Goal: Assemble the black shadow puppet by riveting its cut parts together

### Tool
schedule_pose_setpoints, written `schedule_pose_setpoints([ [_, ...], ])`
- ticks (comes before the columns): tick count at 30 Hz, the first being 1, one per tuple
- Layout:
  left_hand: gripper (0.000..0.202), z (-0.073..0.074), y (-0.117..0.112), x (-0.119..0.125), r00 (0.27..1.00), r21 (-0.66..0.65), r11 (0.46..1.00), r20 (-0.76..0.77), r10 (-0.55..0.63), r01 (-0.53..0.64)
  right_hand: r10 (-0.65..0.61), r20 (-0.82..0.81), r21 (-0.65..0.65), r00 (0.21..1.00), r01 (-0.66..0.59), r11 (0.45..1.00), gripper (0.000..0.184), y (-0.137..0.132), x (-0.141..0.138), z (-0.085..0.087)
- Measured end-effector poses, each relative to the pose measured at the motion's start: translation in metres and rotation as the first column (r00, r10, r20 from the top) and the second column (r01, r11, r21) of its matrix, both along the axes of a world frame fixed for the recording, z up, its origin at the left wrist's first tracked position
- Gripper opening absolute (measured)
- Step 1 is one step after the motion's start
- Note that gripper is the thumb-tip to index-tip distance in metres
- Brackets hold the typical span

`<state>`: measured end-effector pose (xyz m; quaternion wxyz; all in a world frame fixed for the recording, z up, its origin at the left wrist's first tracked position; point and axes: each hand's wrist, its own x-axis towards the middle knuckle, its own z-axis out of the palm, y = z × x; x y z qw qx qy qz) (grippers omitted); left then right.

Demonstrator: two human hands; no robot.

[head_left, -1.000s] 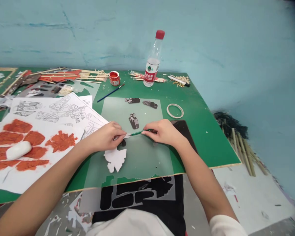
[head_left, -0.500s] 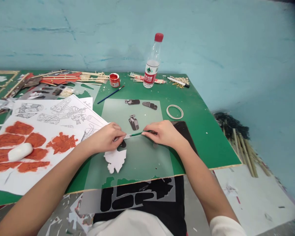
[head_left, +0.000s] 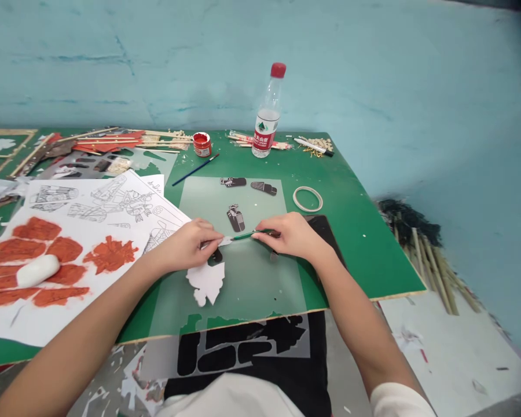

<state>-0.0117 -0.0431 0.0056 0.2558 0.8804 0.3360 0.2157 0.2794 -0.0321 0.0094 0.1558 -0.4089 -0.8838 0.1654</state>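
Hands stayed put; bottle [head_left: 267,119] nearly empty.

green brush [head_left: 244,235] level over film [head_left: 260,278]

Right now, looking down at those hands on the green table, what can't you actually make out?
- Head view: the tip of the green tool is hidden under the left hand.
- The white cutout is partly covered by that hand.
- The dark flat object is partly hidden by the right hand.
- The bottle label is too small to read.
- The drawings are too fine to identify.
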Motion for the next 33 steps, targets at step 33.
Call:
schedule_pose_setpoints([
  [33,0.036,0.001,-0.015,0.016,0.78,-0.592,0.775,0.37,0.505,-0.221,-0.154,-0.383,-0.212,0.911,0.075,0.974,0.03,0.003,-0.008,-0.014],
])
